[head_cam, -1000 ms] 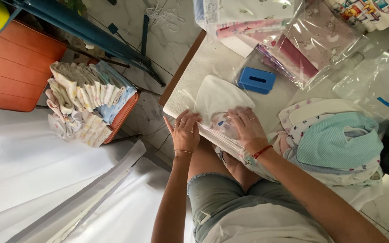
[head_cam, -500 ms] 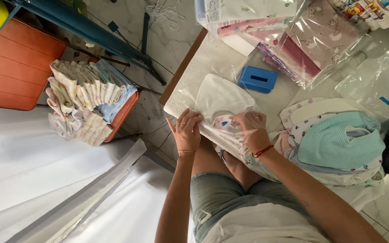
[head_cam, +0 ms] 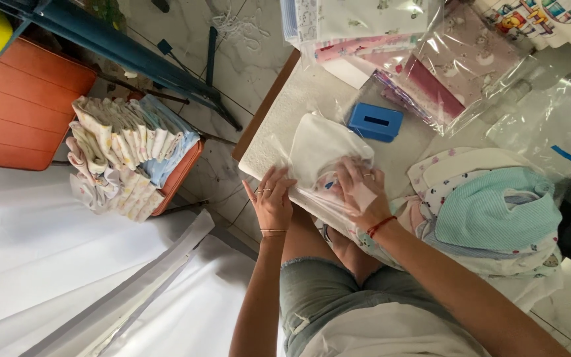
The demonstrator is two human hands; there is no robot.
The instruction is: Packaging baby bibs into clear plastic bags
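At the near edge of the table [head_cam: 269,142], close to its left corner, the person is working a folded white cloth [head_cam: 322,142] in a clear plastic bag [head_cam: 312,198]. The left hand [head_cam: 272,201] pinches the bag's open end right at the table's edge, fingers curled on the film; the right hand [head_cam: 358,192] lies flat on top with fingers spread, pressing the bag and cloth down rather than gripping. The cloth looks light and soft, so it will sag and bunch if lifted by 1 corner; I judge it best held across a folded edge or under its whole width. The film looks thin, slippery and easy to crease, so the sound place to take it is the mouth, 1 hand on each side. Just past the bag sits a small blue box [head_cam: 375,122]. Toward the right edge lies a heap of bibs [head_cam: 490,215], a teal one uppermost, and bagged pink fabric [head_cam: 451,73] lies along the far edge. On the floor to the left, an orange crate [head_cam: 180,178] holds rolled cloths.
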